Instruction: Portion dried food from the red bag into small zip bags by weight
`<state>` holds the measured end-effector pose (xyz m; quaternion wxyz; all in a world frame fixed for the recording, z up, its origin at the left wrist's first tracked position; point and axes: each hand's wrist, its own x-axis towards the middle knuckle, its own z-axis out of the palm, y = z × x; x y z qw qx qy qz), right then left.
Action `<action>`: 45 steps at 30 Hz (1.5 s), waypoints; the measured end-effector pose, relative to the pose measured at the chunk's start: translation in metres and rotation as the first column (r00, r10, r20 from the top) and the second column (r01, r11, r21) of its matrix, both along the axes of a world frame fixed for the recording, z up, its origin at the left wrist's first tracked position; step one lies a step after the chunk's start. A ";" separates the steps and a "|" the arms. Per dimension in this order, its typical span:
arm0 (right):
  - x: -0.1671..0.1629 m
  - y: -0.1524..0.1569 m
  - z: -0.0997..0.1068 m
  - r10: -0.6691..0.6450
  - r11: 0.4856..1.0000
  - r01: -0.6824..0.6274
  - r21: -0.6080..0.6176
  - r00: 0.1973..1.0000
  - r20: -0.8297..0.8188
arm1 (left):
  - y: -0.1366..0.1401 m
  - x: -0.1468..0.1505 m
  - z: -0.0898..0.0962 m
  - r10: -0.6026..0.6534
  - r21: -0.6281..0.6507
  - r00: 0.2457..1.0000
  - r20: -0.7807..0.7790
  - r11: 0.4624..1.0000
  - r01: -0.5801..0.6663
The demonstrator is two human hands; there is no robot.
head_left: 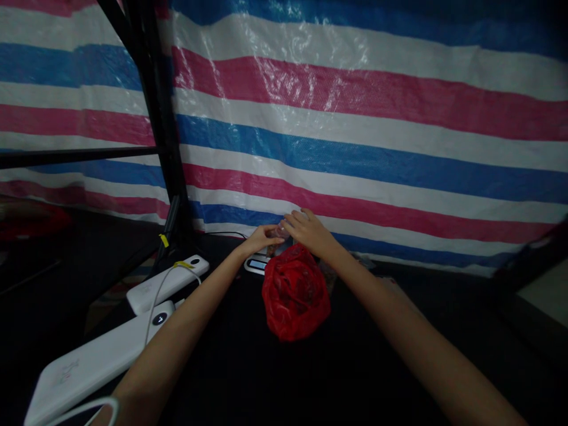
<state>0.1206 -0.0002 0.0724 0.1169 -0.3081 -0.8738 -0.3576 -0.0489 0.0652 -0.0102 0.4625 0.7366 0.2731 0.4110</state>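
Both arms reach forward over the black table. My left hand [263, 239] has its thumb and fingers closed around a small, pale, see-through object [279, 232] whose kind I cannot make out. Against the other side of that object is my right hand [307, 232], its fingers curled over the top. Just below the hands lies a white device with a small lit display [256, 264], probably a digital scale, partly covered. A crumpled red plastic bag [296, 296] stands nearer to me, between my forearms, its top gathered open and its contents dark.
Two white power banks [95, 358] with a white cable lie at the left. A black metal frame post [155, 112] rises behind them, with yellow tape near its foot. A striped plastic sheet [355, 130] hangs behind the table. Some clear packaging [393, 284] lies right of the bag.
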 end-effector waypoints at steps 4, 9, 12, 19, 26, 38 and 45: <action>0.016 -0.017 -0.009 -0.113 0.991 0.074 -0.114 0.913 -0.392 | -0.004 -0.001 0.008 0.096 0.064 0.995 -0.002 0.993 -0.096; 0.061 -0.070 -0.057 -0.438 0.867 0.003 -0.499 0.482 -0.759 | -0.002 -0.005 0.012 0.355 0.296 0.932 -0.076 0.900 -0.319; 0.087 -0.114 -0.090 -0.618 0.736 0.033 -0.676 0.440 -0.652 | 0.004 -0.005 0.002 0.491 0.463 0.854 -0.170 0.805 -0.371; 0.096 -0.168 -0.114 -0.728 0.569 0.121 -0.813 0.534 -0.430 | 0.004 0.001 -0.020 0.487 0.565 0.726 -0.486 0.809 -0.164; 0.138 -0.180 -0.099 -0.722 0.667 0.252 -0.701 0.452 -0.525 | -0.010 0.006 -0.008 0.525 0.630 0.752 -0.398 0.752 -0.191; 0.220 -0.208 -0.125 -0.946 0.306 0.660 -0.686 0.129 -0.299 | -0.027 0.014 -0.010 0.714 0.703 0.691 -0.112 0.549 -0.453; 0.202 -0.197 -0.114 -0.945 0.317 0.806 -0.500 0.222 -0.241 | -0.031 0.016 -0.009 0.696 0.725 0.706 -0.131 0.553 -0.411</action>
